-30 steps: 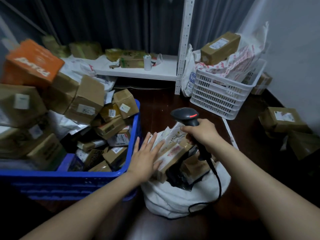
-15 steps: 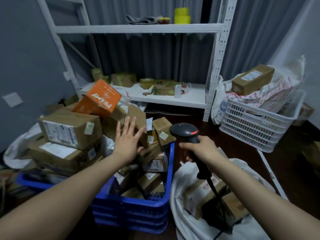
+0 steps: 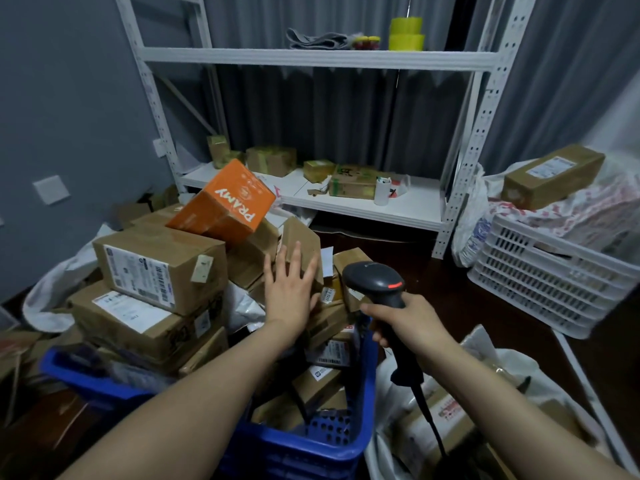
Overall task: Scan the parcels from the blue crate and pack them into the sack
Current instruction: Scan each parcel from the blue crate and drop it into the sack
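The blue crate (image 3: 311, 441) in front of me is heaped with brown cardboard parcels. My left hand (image 3: 289, 289) reaches over the heap with fingers spread and straight, against a tilted brown parcel (image 3: 301, 244). My right hand (image 3: 405, 320) grips the handle of a black barcode scanner (image 3: 374, 280) with a red light, held above the crate's right edge. The white sack (image 3: 491, 368) lies open at lower right, with taped parcels (image 3: 436, 420) inside. The scanner's cable hangs down into the sack.
An orange box (image 3: 225, 206) and large labelled cartons (image 3: 156, 265) are stacked left of the crate. A white metal shelf (image 3: 363, 202) with small boxes stands behind. A white slatted basket (image 3: 554, 285) with bags and a long carton (image 3: 554, 174) sits at right.
My left hand left the parcel in the sack, swung left over the crate and now reaches a tilted brown parcel. The view rose from the sack to the shelf. The scanner stays gripped.
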